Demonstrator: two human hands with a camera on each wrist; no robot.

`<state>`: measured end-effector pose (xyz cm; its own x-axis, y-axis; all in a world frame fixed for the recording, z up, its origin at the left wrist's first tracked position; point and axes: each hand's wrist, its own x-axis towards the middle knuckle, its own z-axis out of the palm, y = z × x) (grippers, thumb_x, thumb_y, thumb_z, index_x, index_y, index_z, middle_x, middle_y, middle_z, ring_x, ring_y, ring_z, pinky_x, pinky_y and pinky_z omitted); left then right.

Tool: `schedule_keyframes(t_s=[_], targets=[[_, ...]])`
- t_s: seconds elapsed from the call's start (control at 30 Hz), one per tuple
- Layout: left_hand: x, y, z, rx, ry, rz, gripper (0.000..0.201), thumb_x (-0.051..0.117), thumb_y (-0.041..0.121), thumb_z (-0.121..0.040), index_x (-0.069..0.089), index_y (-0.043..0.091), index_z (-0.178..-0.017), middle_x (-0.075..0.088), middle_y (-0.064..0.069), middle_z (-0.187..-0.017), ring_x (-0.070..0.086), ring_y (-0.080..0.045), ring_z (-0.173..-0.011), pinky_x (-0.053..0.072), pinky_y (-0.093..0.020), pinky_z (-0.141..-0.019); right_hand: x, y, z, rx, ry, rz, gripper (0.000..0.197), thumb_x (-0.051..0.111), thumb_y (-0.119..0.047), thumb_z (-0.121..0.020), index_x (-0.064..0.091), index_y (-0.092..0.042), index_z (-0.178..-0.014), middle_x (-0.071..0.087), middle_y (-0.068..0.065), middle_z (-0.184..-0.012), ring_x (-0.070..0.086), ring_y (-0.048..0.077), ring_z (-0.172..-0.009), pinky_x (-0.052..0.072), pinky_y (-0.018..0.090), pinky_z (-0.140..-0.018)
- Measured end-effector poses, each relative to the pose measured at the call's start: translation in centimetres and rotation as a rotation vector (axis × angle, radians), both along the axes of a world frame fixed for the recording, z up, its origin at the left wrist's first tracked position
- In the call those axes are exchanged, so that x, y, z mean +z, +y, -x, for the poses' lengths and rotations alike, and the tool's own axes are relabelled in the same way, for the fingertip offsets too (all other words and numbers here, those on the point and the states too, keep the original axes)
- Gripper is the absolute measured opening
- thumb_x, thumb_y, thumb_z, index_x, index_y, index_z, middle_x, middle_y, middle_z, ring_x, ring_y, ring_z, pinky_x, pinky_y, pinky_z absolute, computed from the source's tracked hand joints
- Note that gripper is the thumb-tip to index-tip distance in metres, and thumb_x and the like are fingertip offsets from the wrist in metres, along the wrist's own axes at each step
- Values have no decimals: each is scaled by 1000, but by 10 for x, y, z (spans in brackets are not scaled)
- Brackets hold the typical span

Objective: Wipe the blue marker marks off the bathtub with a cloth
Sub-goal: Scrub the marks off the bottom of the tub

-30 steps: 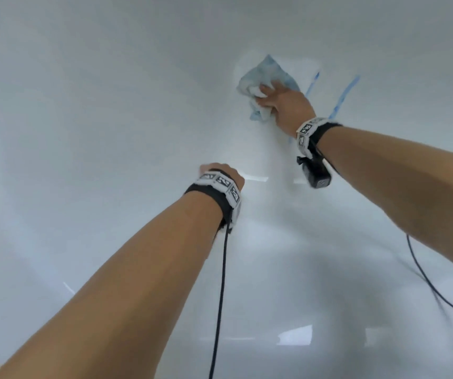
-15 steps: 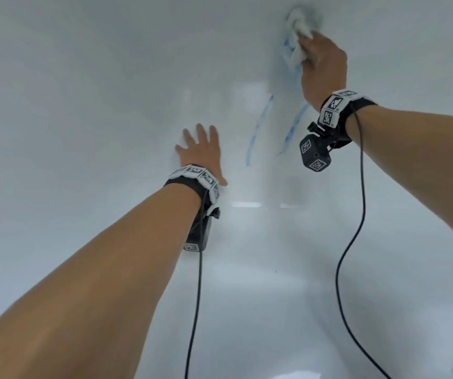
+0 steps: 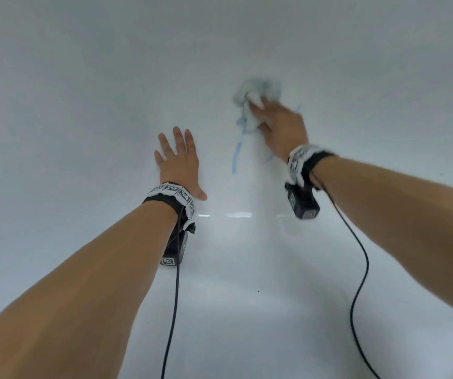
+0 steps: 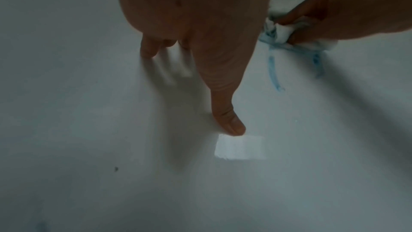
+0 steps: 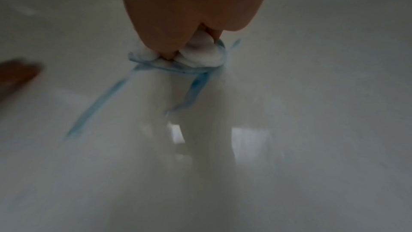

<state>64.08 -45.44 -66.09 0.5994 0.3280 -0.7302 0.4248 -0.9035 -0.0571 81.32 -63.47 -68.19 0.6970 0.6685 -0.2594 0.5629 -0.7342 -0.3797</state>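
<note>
My right hand [image 3: 281, 127] has its grip clamped on the bunched cloth [image 3: 252, 105], pressed to the far bathtub wall [image 3: 83, 105] at the top of the blue marker marks [image 3: 237, 154]. My left hand [image 3: 177, 162] lies flat, fingers apart, bracing just left. I'd judge firm overlapping strokes toward me along each streak work best, turning to clean cloth.
</note>
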Motion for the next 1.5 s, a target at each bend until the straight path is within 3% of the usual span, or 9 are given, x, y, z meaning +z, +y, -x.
schedule_keyframes(t_s=[0.23,0.4,0.57,0.7,0.8,0.93,1.0,1.3,1.5], targets=[[4,1,1,4,-5,23,160,90,57,-54,-25,5,-152,-26,-20,-159,-14,-52,-145,13,-60,-118,16,-14,34,610,58,73,69,7,-51,-89,36,-42,-150,26,-10,-163,28,21,-149,42,40,-106],[-1,1,3,0,9,24,159,90,57,-54,-25,5,-152,-27,-20,-159,-15,-52,-145,12,-61,-118,19,9,-68,102,-99,223,56,31,-55,-97,44,-34,-148,47,7,-151,49,35,-134,40,42,-110],[-1,1,0,10,-1,21,160,91,56,-53,-24,5,-152,-27,-19,-159,-15,-52,-145,12,-61,-117,13,17,6,18,-53,121,71,13,-71,-93,49,-37,-143,54,4,-145,53,32,-129,47,38,-101],[-2,3,3,22,-26,33,159,91,55,-53,-23,8,-153,-26,-17,-160,-15,-50,-145,11,-60,-118,14,-9,89,540,63,15,44,50,-28,-102,48,-38,-144,43,-2,-154,43,28,-139,44,39,-108],[-4,3,5,23,-32,32,159,90,57,-53,-24,8,-153,-26,-17,-160,-15,-50,-145,12,-59,-118,18,-14,62,890,28,94,59,41,-10,-96,45,-41,-147,34,-11,-159,33,20,-147,42,33,-106],[-5,2,6,5,-6,16,160,89,59,-53,-25,7,-152,-27,-18,-159,-15,-51,-145,12,-59,-117,17,17,-6,341,-119,125,67,23,-69,-91,45,-39,-147,42,-11,-154,42,15,-140,35,27,-111],[-3,1,4,3,-1,17,160,90,57,-54,-25,6,-152,-28,-19,-159,-16,-51,-145,11,-59,-117,17,26,-12,101,-78,117,69,14,-66,-91,46,-40,-146,48,1,-151,48,29,-136,44,37,-107],[-2,1,4,38,-23,34,158,91,54,-54,-24,7,-153,-27,-18,-160,-16,-50,-145,11,-59,-118,12,-1,60,822,107,151,65,41,-9,-96,39,-47,-148,21,-18,-163,26,19,-150,46,35,-101],[-3,2,4,26,-25,20,160,91,55,-54,-26,7,-152,-28,-17,-159,-16,-50,-145,10,-59,-118,5,29,22,308,-9,74,47,47,-37,-101,40,-49,-146,39,-4,-158,51,30,-134,52,46,-97]])
